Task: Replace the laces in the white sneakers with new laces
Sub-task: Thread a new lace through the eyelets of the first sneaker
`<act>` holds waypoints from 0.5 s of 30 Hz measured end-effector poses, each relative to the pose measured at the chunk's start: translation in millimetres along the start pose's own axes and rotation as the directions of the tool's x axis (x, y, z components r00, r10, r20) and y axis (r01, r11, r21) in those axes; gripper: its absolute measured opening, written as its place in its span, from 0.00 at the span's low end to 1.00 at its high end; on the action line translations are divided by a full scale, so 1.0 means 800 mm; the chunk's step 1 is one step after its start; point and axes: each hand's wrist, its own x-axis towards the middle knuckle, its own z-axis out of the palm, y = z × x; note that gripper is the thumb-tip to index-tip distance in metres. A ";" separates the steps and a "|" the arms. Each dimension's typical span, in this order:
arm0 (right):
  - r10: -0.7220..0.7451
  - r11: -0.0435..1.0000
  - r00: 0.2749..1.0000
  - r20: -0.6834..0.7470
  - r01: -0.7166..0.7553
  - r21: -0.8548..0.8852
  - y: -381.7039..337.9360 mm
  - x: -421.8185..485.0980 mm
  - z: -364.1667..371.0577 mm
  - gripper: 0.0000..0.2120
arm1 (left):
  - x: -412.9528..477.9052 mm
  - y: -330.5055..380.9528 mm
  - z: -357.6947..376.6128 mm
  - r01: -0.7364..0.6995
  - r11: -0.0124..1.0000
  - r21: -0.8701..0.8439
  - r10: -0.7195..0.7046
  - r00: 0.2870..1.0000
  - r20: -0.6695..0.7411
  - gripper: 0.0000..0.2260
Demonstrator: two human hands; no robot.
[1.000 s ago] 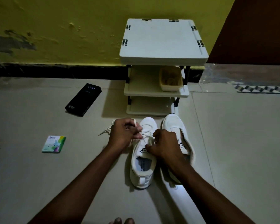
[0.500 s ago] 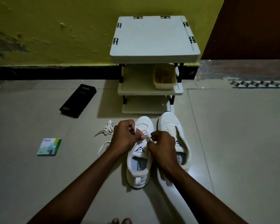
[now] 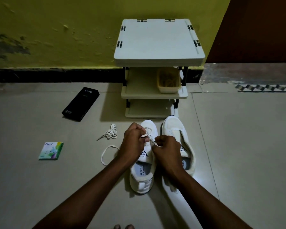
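Note:
Two white sneakers stand side by side on the floor, toes toward the shelf. My left hand pinches a white lace over the left sneaker, near its upper eyelets. My right hand pinches another stretch of the same lace just above the tongue. A loose loop of lace trails on the floor left of my left wrist. The right sneaker has no lace in its eyelets. A bundled white lace lies on the floor to the left of the sneakers.
A white three-tier plastic shelf stands against the yellow wall right behind the sneakers, with a small beige basket on its middle tier. A black phone box and a small green packet lie on the floor at left.
My hands have come closer together over the left sneaker's tongue. The bundled lace and a floor loop, hidden behind my left hand before, now show at left.

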 end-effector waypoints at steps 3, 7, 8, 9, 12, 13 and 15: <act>0.001 1.000 1.000 -0.006 -0.001 0.007 0.001 0.001 0.000 0.14 | -0.004 -0.005 0.012 0.034 0.999 0.020 -0.033 0.998 -0.053 0.03; 0.006 1.000 1.000 0.004 -0.006 0.022 0.004 0.002 0.001 0.13 | -0.006 -0.004 0.016 0.042 0.999 -0.007 -0.042 0.999 -0.026 0.04; 0.012 1.000 1.000 0.006 -0.012 0.024 0.004 0.002 0.000 0.14 | -0.006 -0.004 0.017 0.042 0.999 -0.014 -0.043 0.999 -0.026 0.06; 0.015 1.000 1.000 0.003 -0.015 0.024 0.004 0.003 0.000 0.14 | -0.006 -0.002 0.015 0.045 0.999 -0.017 -0.045 0.999 -0.029 0.09; 0.020 1.000 1.000 0.001 -0.020 0.024 0.005 0.004 0.000 0.14 | -0.004 -0.001 0.013 0.072 0.997 -0.030 -0.073 0.997 -0.034 0.08; 0.015 1.000 1.000 0.001 -0.015 0.023 0.006 0.005 0.000 0.14 | -0.004 -0.001 0.014 0.088 0.996 -0.034 -0.089 0.996 -0.031 0.07; 0.012 1.000 1.000 0.001 -0.012 0.022 0.007 0.005 0.001 0.15 | -0.003 -0.002 0.016 0.108 0.994 -0.024 -0.108 0.994 -0.023 0.06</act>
